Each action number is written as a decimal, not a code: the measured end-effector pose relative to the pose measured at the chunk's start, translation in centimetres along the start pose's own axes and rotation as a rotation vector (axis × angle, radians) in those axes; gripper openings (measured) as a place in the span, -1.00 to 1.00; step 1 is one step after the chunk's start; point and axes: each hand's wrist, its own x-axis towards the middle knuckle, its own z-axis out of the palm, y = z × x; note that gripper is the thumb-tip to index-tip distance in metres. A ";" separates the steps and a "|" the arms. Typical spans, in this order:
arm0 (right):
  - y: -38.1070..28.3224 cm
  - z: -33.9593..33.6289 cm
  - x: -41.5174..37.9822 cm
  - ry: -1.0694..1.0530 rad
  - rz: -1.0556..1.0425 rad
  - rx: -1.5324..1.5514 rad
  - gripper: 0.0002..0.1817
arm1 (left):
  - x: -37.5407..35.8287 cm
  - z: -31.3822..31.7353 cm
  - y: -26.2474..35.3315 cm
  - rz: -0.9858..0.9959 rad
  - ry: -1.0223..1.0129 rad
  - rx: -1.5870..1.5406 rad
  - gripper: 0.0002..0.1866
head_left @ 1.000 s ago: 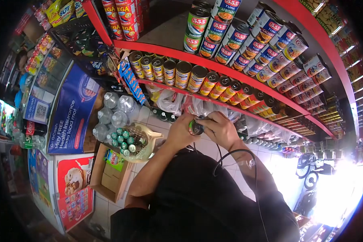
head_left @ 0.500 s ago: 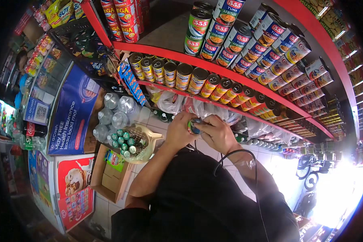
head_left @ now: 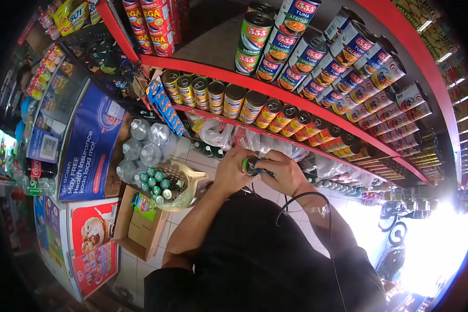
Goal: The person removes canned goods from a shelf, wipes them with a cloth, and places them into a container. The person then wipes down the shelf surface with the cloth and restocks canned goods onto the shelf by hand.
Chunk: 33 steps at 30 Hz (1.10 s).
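Note:
My left hand (head_left: 233, 170) is wrapped round a small can (head_left: 245, 165) with a green label, its dark round top facing up toward me. My right hand (head_left: 285, 174) is closed at the can's right side. Between its fingertips shows a bit of something blue and dark, too small to name. Both hands are in front of my chest, below the lower shelf. On that shelf, yellow-labelled cans (head_left: 235, 100) stand in a row. Stacked tuna cans (head_left: 280, 46) and green sardine cans (head_left: 253, 35) fill part of the shelf above.
A red shelf edge (head_left: 203, 72) runs across above my hands. To the left are a beige basket (head_left: 193, 179) of green-capped bottles, large clear plastic bottles (head_left: 132, 151) and an open cardboard box (head_left: 135, 231). A black cable (head_left: 317, 195) loops over my right forearm.
My right hand has drawn back slightly to the right from the can's top, so more of the top shows. My left hand keeps its hold. The view has shifted slightly.

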 end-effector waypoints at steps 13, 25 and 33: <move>1.4 -1.4 0.5 -0.094 -0.198 0.027 -0.75 | 1.5 1.5 -0.9 0.064 -0.124 -0.088 -0.50; 3.0 -2.2 0.2 -0.146 0.169 0.284 -0.78 | 3.4 1.9 0.8 0.118 0.124 0.123 -0.51; 2.2 -2.2 -0.8 0.179 0.192 0.251 -0.72 | 4.4 2.0 1.7 0.194 0.217 0.089 -0.44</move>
